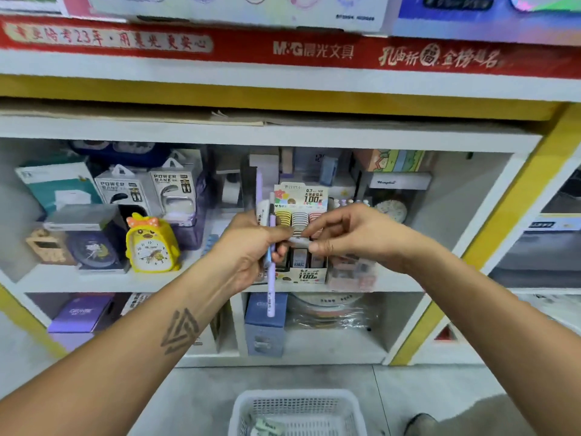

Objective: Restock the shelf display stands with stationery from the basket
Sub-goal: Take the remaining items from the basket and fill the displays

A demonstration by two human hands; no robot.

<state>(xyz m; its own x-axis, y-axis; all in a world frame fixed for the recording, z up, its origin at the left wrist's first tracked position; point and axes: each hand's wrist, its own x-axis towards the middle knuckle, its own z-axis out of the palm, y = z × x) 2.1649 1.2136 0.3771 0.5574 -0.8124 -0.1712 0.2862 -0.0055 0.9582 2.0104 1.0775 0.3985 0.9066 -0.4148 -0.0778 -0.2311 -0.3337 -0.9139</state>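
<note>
Left hand (251, 247) grips a bundle of pens (271, 278) upright. Right hand (349, 234) pinches one small white piece (298, 240) beside them. Behind stands the lead-refill display stand (301, 234) on the shelf (94, 280). White basket (297, 410) near, on the floor.

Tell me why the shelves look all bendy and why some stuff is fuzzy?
Head view: the wide lens bows the shelf edge and stretches the corners. The boxes at the back of the shelf look soft and smeared, and so does the small item pinched between both hands. The yellow duck clock stays fairly sharp. The light is even, with no strong glare.
</note>
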